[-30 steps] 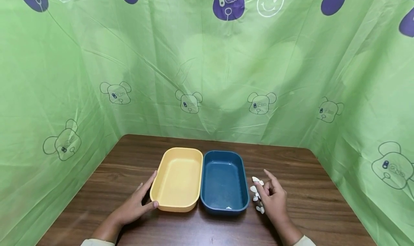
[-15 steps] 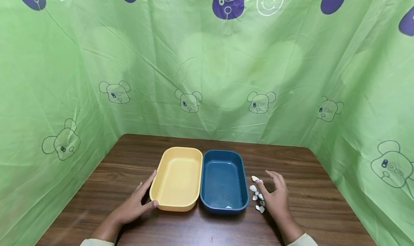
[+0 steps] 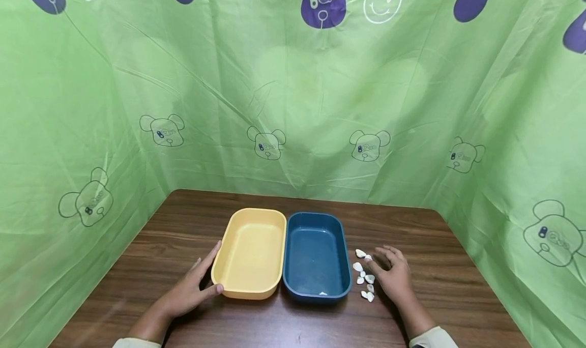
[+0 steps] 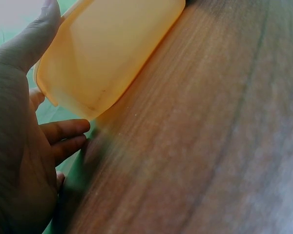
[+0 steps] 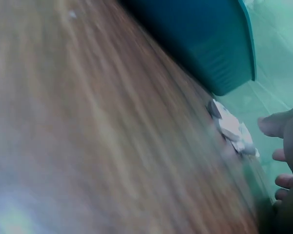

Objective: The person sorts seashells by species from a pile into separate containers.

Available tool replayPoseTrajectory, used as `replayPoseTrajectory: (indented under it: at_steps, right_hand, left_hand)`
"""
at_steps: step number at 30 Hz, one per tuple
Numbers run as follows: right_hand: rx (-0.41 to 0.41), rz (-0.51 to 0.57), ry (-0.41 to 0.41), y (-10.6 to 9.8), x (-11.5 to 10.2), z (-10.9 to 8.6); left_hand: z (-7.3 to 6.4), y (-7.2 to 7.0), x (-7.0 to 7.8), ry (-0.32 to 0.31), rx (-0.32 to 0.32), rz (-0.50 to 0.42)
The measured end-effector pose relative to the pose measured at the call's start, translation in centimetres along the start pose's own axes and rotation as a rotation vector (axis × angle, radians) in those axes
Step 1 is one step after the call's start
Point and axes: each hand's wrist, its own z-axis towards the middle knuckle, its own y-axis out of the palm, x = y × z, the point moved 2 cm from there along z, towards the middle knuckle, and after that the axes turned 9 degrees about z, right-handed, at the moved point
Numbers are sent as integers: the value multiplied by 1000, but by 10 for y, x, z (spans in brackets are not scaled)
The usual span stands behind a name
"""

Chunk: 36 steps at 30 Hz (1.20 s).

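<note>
My left hand (image 3: 184,296) rests against the left side of a yellow plastic tray (image 3: 252,256), thumb at its near corner and fingers along its wall. In the left wrist view its fingers look relaxed beside the tray. A dark blue tray (image 3: 316,254) stands right up against the yellow one, with one small white piece (image 3: 323,293) at its near end. Several small white pieces like pebbles or shells (image 3: 357,267) lie loose to its right. Just right of these my right hand (image 3: 396,279) hovers low, fingers loosely bent, apparently holding nothing; its thumb tip is close to one piece.
A dark wood-grain table (image 3: 256,325) bears everything. Green printed cloth (image 3: 311,175) encloses it at the back and both sides. In the right wrist view, a tiny pale speck (image 5: 72,14) shows on the wood.
My right hand has drawn slightly to the right, and its pinched-looking fingers have loosened, exposing more of the white pieces. The left hand and both trays have stayed put.
</note>
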Motion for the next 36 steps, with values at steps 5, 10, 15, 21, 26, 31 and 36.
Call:
replayPoseTrajectory:
  at_steps: [5,10,15,21,26,31,36]
  right_hand:
    - [-78,-68,3,-4,5,3]
    - [-94,-131,-20,-5,7,3]
    - [-78,-175,-56,-4,7,4]
    - [-90,-212,-81,-2,7,4]
    - [-106,-229,-67,-2,7,5]
    - [-116,-229,-53,-2,7,4]
    - [-95,-214,-56,-2,8,4]
  left_hand:
    - [0,0,-1,9,7,14]
    - [-1,1,-2,6,8,19]
    - [-1,0,-1,3,5,34]
    - [-1,-1,0,8,6,38]
    - [-1,-1,-1,22,9,31]
    - [0,-1,-1,33,16,28]
    - [-1,0,-1,36,16,27]
